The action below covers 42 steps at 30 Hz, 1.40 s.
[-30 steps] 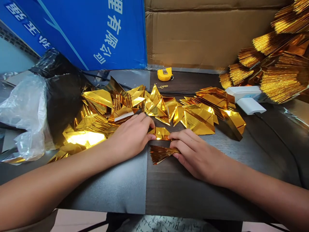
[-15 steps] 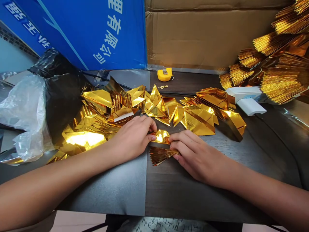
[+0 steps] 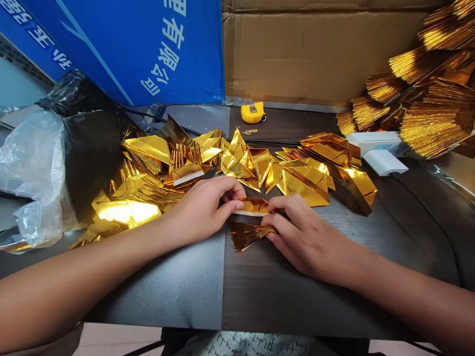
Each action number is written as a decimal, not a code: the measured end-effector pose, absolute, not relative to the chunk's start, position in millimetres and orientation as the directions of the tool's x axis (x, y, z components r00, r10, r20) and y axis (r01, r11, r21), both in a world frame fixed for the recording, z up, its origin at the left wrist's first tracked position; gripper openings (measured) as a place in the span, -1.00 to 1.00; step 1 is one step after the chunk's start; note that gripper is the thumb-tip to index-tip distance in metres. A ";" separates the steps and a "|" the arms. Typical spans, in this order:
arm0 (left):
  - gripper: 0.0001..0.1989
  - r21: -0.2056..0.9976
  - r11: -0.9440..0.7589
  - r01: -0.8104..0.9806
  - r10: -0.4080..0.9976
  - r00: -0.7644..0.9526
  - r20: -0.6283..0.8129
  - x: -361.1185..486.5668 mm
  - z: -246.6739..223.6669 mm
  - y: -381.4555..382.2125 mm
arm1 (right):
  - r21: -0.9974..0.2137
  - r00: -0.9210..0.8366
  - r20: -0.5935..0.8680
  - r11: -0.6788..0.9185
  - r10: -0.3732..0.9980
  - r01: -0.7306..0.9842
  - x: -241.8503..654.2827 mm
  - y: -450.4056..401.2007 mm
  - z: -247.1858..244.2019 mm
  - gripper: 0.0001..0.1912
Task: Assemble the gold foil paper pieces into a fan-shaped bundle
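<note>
The small folded piece of shiny gold foil bridges the two hands, its long axis running from side to side, roughly parallel to the near edge of the dark wood-grain counter. The left hand pinches its left end between thumb and fingers; the right hand has its fingertips closed on the right end, so neither is nearer. The pleated fan of gold foil lies just on the near side of the piece, its narrow end at the right hand's lower fingers and its spread end pointing left; how firmly they grip it, I cannot tell.

Compared with half a second ago, the piece has tipped, showing a pale strip along its near edge where bright gold showed, and the right index finger sits farther right. The fan has barely moved.
</note>
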<state>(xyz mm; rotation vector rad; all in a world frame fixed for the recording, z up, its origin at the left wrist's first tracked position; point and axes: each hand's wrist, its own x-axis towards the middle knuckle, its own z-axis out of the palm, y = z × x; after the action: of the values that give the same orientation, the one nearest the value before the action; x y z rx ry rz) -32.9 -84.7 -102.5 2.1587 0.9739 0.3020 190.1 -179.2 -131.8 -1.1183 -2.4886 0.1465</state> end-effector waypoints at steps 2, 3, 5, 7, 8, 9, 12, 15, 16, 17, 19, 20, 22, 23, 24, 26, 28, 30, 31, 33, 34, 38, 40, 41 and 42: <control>-0.95 0.739 -0.458 0.494 0.716 0.698 -0.024 -32.1 -103.7 -86.0 | -0.239 -0.576 0.342 0.662 0.742 0.710 190.2 -179.6 -131.8 -0.90; -0.96 0.739 -0.482 0.471 0.710 0.704 0.015 -31.8 -104.8 -87.0 | -0.230 -0.576 0.352 0.665 0.738 0.711 190.1 -179.7 -131.8 -0.91; -0.98 0.722 -0.540 0.432 0.697 0.710 0.097 -31.5 -107.3 -89.9 | -0.208 -0.579 0.366 0.671 0.728 0.712 189.7 -179.8 -131.9 -0.92; -0.96 0.694 -0.599 0.399 0.662 0.734 0.150 -31.7 -109.6 -92.7 | -0.190 -0.573 0.381 0.668 0.726 0.720 189.4 -180.0 -132.2 -0.91; -0.94 0.683 -0.621 0.385 0.640 0.752 0.158 -31.9 -110.5 -93.8 | -0.184 -0.565 0.389 0.662 0.728 0.726 189.3 -180.2 -132.3 -0.90; -0.92 0.678 -0.634 0.372 0.622 0.767 0.160 -32.0 -111.2 -94.5 | -0.180 -0.557 0.396 0.657 0.730 0.732 189.2 -180.3 -132.4 -0.90; -0.93 0.696 -0.616 0.370 0.616 0.776 0.134 -32.1 -112.3 -94.4 | -0.213 -0.563 0.354 0.650 0.747 0.729 189.5 -179.7 -132.7 -0.91; -0.95 0.710 -0.573 0.408 0.643 0.762 0.081 -31.4 -113.2 -92.9 | -0.301 -0.593 0.285 0.658 0.753 0.691 190.1 -178.2 -133.0 -0.91; -0.94 0.702 -0.576 0.419 0.641 0.764 0.070 -31.2 -113.3 -92.6 | -0.326 -0.598 0.276 0.659 0.752 0.678 190.3 -177.8 -133.0 -0.89; -0.92 0.690 -0.586 0.426 0.634 0.770 0.063 -31.2 -113.2 -92.2 | -0.345 -0.599 0.272 0.657 0.753 0.670 190.6 -177.4 -132.8 -0.88; -0.89 0.665 -0.613 0.427 0.612 0.789 0.059 -32.0 -111.7 -91.0 | -0.366 -0.593 0.264 0.648 0.760 0.668 191.1 -177.1 -131.9 -0.86; -0.86 0.656 -0.625 0.423 0.598 0.799 0.055 -32.8 -110.3 -90.0 | -0.373 -0.589 0.262 0.643 0.765 0.669 191.3 -177.0 -131.2 -0.86; -0.80 0.645 -0.649 0.404 0.552 0.833 0.033 -35.4 -106.2 -86.7 | -0.385 -0.588 0.259 0.640 0.766 0.665 191.7 -176.8 -129.7 -0.86; -0.78 0.638 -0.664 0.390 0.518 0.855 0.016 -36.9 -103.9 -84.7 | -0.390 -0.588 0.262 0.641 0.765 0.661 192.0 -176.6 -129.1 -0.86; -0.76 0.629 -0.680 0.376 0.482 0.876 -0.003 -38.4 -101.8 -82.7 | -0.393 -0.587 0.265 0.642 0.765 0.659 192.2 -176.5 -128.8 -0.86; -0.75 0.611 -0.700 0.368 0.439 0.898 -0.038 -40.7 -99.2 -79.2 | -0.396 -0.589 0.264 0.643 0.764 0.656 192.7 -176.2 -128.6 -0.86; -0.80 0.596 -0.703 0.389 0.454 0.890 -0.045 -41.5 -99.3 -77.7 | -0.399 -0.595 0.262 0.646 0.760 0.650 193.4 -176.2 -129.1 -0.87; -0.84 0.583 -0.710 0.394 0.472 0.881 -0.021 -41.3 -101.4 -78.2 | -0.409 -0.599 0.257 0.647 0.758 0.643 194.2 -176.4 -129.7 -0.87; -0.83 0.578 -0.719 0.387 0.473 0.881 -0.001 -41.0 -102.7 -79.0 | -0.415 -0.598 0.257 0.646 0.759 0.641 194.5 -176.6 -129.8 -0.87; -0.78 0.572 -0.733 0.367 0.483 0.874 0.058 -40.9 -105.1 -80.8 | -0.416 -0.592 0.252 0.638 0.765 0.648 194.9 -176.9 -129.6 -0.87; -0.77 0.577 -0.731 0.363 0.503 0.859 0.098 -41.1 -106.0 -81.3 | -0.408 -0.588 0.249 0.633 0.770 0.657 195.1 -177.1 -129.4 -0.87; -0.89 0.618 -0.710 0.336 0.575 0.784 0.234 -42.3 -106.6 -80.7 | -0.377 -0.567 0.225 0.607 0.793 0.700 195.4 -177.5 -128.8 -0.88; -0.83 0.626 -0.702 0.339 0.563 0.803 0.196 -42.4 -105.5 -79.2 | -0.376 -0.559 0.220 0.598 0.799 0.707 195.8 -177.9 -129.5 -0.87; -0.78 0.633 -0.687 0.357 0.568 0.808 0.160 -42.1 -104.9 -78.5 | -0.376 -0.556 0.224 0.597 0.801 0.708 196.0 -178.2 -130.0 -0.87; -0.75 0.643 -0.662 0.385 0.586 0.801 0.124 -41.7 -104.4 -77.8 | -0.378 -0.551 0.230 0.595 0.802 0.709 196.2 -178.6 -130.5 -0.86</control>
<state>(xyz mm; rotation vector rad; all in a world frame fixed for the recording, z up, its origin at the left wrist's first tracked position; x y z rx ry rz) -41.7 -77.8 -104.4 2.3701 0.7152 0.4296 196.2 -178.6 -130.5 -1.2158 -2.4489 0.3405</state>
